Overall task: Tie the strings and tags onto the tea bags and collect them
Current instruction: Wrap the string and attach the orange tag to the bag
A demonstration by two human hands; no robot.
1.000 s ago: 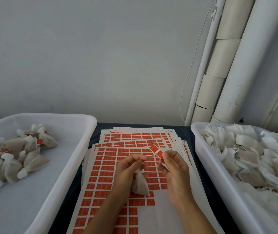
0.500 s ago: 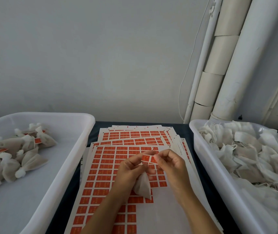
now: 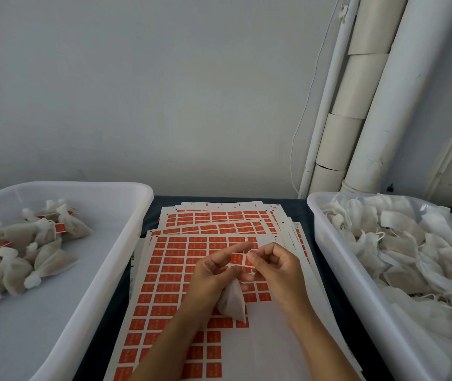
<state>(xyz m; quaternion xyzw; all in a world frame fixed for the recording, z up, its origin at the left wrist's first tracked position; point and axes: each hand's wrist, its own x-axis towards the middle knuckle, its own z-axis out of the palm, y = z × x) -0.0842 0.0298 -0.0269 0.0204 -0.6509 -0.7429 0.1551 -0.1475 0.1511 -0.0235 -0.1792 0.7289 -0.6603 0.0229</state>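
on the desk (image 3: 137,224) at mid-frame, my left hand (image 3: 214,273) grasps the tea bag (image 3: 233,301) hanging below; right hand (image 3: 274,268) pinches the orange tag (image 3: 240,259) between both grips.

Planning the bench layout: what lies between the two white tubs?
In the head view, between the left tub and right tub lie stacked orange tag sheets on dark tabletop.

Both hands meet mid-sheet, forearms angling in from the near edge. Left hand (image 3: 211,273) fingers curled, index extended; right hand (image 3: 275,266) curled, fingertips pinching toward the left's.
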